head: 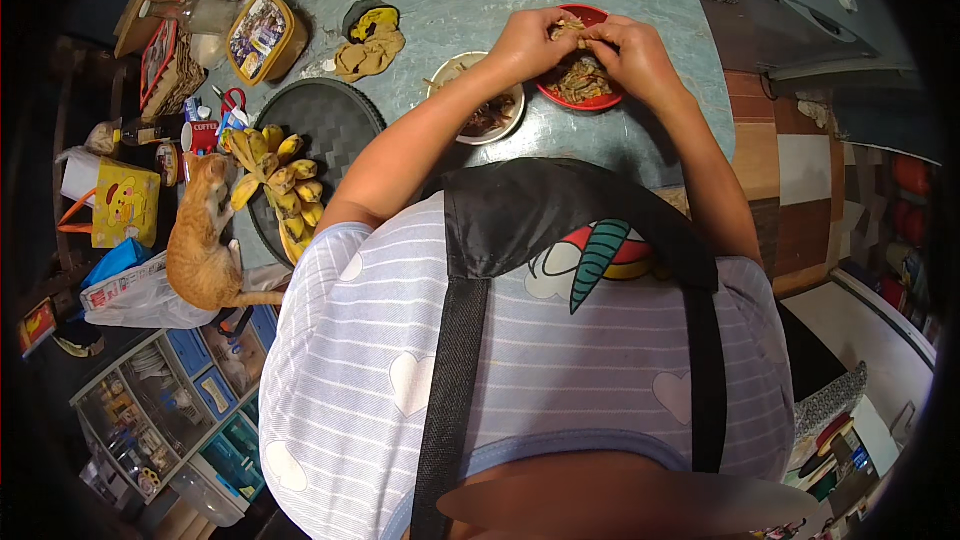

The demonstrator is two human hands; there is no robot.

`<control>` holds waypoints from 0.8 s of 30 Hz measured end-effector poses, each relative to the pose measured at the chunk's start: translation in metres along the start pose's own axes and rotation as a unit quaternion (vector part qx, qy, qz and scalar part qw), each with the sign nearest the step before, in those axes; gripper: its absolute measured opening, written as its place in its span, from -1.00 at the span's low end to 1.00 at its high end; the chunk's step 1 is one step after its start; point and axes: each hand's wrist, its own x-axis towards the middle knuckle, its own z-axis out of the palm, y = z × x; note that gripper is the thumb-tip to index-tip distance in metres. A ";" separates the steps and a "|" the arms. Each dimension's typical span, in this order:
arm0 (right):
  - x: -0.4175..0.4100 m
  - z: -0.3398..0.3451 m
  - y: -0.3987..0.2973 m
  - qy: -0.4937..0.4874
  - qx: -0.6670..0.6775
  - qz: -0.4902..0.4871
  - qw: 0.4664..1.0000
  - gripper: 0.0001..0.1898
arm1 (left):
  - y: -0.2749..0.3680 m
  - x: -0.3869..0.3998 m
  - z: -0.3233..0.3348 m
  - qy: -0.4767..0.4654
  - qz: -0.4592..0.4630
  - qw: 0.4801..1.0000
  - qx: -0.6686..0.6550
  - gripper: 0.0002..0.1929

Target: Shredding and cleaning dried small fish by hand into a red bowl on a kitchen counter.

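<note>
Over a red bowl [553, 88], my left hand [531, 43] and my right hand [636, 54] meet at the fingertips. Pinched between them is a pale brownish bit of food [568, 30], which looks like small dried fish. More of the same shredded-looking food [579, 79] lies in the red bowl below. Just left of it stands a white bowl [517, 111] with dark brown scraps [491, 114] inside. My left forearm crosses above the white bowl and hides part of it.
A bunch of bananas [281, 178] rests on a round black woven-pattern tray [330, 116]. Beside it an orange cat [201, 240] sits at the table's left edge. A lidded tub [261, 37], a crumpled cloth [371, 52], red-handled scissors [234, 99] and a red mug [201, 136] stand around the tray.
</note>
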 end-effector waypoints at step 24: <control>0.002 0.101 -0.052 -0.114 0.141 -0.122 0.976 -0.86 | -0.013 0.039 -0.004 -0.233 0.208 0.899 0.308 -0.79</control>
